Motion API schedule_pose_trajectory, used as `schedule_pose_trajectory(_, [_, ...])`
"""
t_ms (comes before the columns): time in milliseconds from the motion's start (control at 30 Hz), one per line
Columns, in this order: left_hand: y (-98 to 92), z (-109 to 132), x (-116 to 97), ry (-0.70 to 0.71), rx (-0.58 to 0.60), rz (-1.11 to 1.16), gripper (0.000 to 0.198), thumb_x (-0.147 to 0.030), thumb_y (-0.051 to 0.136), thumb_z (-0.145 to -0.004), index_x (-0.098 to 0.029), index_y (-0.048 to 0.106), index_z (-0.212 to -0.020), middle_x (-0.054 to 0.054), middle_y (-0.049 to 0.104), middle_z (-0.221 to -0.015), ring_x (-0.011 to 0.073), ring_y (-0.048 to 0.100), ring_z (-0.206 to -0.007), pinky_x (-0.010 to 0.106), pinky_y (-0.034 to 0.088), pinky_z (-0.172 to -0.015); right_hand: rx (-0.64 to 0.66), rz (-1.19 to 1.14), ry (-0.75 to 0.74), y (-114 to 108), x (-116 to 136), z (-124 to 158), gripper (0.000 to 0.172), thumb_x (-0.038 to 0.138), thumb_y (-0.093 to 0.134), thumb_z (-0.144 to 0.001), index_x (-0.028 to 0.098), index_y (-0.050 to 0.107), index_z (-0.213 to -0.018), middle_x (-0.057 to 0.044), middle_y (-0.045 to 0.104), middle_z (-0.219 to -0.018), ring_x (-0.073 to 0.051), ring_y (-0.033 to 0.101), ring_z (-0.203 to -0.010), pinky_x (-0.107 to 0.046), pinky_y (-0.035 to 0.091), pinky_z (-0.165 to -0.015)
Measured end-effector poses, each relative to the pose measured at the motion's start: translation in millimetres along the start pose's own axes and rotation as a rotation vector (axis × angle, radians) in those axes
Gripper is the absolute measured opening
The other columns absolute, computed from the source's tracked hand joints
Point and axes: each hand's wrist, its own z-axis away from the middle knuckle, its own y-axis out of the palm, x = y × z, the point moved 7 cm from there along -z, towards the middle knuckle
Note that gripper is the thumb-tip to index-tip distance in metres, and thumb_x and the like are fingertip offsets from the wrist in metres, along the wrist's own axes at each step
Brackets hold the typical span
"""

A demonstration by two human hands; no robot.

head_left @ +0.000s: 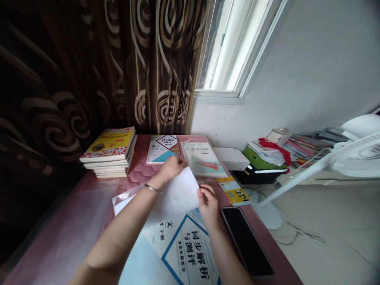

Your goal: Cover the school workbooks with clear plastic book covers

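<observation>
Both hands hold a white sheet of paper (179, 194) over the pink desk (74, 229). My left hand (172, 167), with a thin bracelet at the wrist, pinches the sheet's far corner. My right hand (208, 202) grips its right edge. Beneath the sheet lies a blue and white workbook (181, 249) with large printed characters. A clear plastic sleeve (124, 198) sticks out to the left under the paper.
A stack of books (109, 152) with a yellow cover stands at the back left. Two workbooks (163, 148) (203, 158) lie at the back. A black phone (245, 241) and a yellow booklet (234, 192) rest at the desk's right edge. A white fan (341, 162) stands on the floor.
</observation>
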Motion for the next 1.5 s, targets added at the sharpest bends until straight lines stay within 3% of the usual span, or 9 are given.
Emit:
schedule_pose_trajectory(267, [1.4,5.1,-7.9,0.027,-0.02,-0.016,0.025,-0.025,0.051,-0.085,-0.013,0.073,-0.09,0.007,0.072,-0.082,0.0161,0.062,-0.075,0.023,0.044,-0.071,-0.022,-0.009,0.028,1.2,-8.3,2.5,0.023,0.037,0.055,-0.087,0.019,0.068,-0.081,-0.007,0.067,-0.09,-0.021,0.062,-0.087,-0.033,0.049,-0.08])
schedule_pose_trajectory(800, [-2.3,6.8,-13.5,-0.002,-0.115,0.032,0.02,-0.028,0.056,-0.085,-0.016,0.071,-0.085,0.005,0.071,-0.078,0.0144,0.062,-0.071,0.021,0.043,-0.066,-0.045,-0.012,0.029,0.1,-4.8,0.9,0.023,0.037,0.055,-0.087,0.02,0.068,-0.078,-0.008,0.067,-0.09,-0.021,0.062,-0.087,-0.034,0.05,-0.081])
schedule_pose_trajectory(1033, [-0.5,1.1,-8.1,0.025,-0.097,0.042,0.019,-0.028,0.057,-0.084,-0.015,0.071,-0.083,0.005,0.072,-0.077,0.014,0.062,-0.07,0.021,0.043,-0.065,-0.026,-0.036,0.02,0.2,-5.3,1.9,0.022,0.036,0.055,-0.087,0.019,0.068,-0.08,-0.008,0.067,-0.09,-0.021,0.062,-0.088,-0.035,0.05,-0.081])
schedule_pose_trajectory(1500, [2.8,-0.2,-17.6,0.031,-0.076,-0.008,0.018,-0.025,0.057,-0.084,-0.016,0.072,-0.084,0.006,0.072,-0.08,0.0149,0.063,-0.072,0.022,0.045,-0.069,-0.019,-0.087,0.086,1.9,-9.4,1.1,0.025,0.04,0.054,-0.086,0.019,0.067,-0.08,-0.008,0.068,-0.092,-0.022,0.062,-0.09,-0.036,0.05,-0.083])
